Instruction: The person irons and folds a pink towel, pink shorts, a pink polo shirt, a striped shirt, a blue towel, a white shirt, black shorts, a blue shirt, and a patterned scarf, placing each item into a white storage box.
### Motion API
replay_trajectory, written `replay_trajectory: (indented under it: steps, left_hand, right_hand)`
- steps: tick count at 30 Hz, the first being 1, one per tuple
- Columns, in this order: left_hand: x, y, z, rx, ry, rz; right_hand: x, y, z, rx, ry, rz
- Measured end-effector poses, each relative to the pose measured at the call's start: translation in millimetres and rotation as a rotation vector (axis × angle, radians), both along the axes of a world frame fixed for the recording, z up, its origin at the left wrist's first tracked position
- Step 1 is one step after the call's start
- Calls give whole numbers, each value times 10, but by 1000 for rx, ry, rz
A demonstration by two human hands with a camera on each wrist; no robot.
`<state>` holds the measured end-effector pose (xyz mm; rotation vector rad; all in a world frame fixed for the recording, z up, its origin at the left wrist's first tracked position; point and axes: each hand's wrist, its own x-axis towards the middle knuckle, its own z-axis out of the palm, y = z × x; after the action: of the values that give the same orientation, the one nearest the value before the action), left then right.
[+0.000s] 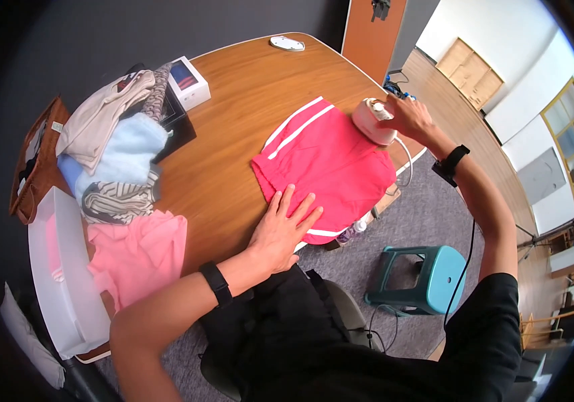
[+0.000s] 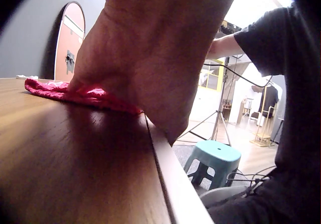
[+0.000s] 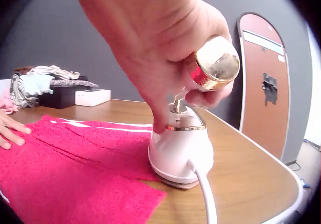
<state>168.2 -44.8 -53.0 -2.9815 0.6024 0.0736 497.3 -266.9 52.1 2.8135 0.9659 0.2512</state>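
Bright pink-red shorts with white stripes lie flat on the wooden table. My left hand rests on their near left part, fingers straight and spread. At the far right side of the shorts, my right hand grips a small white garment iron with gold trim. In the right wrist view, its gold knob shows between the thumb and fingers, and a white cord runs from its back. The iron stands upright at the fabric's edge. My left palm hides part of the shorts in the left wrist view.
Folded clothes are piled at the left, with a pink garment nearer. A translucent bin, a brown bag and a white box surround them. A teal stool stands right of the table.
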Motion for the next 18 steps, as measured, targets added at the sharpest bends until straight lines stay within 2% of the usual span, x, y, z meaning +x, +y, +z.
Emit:
replay_trajectory:
  steps: [1, 4, 6, 9, 10, 13, 18]
  left_hand:
    - [-1, 4, -3, -9, -4, 0]
    - [4, -12, 31, -3, 1, 19]
    - [-8, -52, 110, 40, 24, 59]
    - [7, -341, 145, 384, -111, 150]
    - [19, -429, 111, 418, -172, 96]
    - [167, -664, 29, 328, -239, -85]
    - [559, -929, -213, 354, -317, -171]
  right_hand:
    - [158, -129, -55, 25, -30, 25]
    - [332, -395, -42, 24, -45, -132]
    - [416, -548, -26, 34, -34, -167]
    - [609, -830, -57, 93, 28, -240]
    - [617, -853, -42, 89, 49, -267]
    - [645, -875, -67, 103, 45, -262]
    - [649, -906, -128, 99, 14, -237]
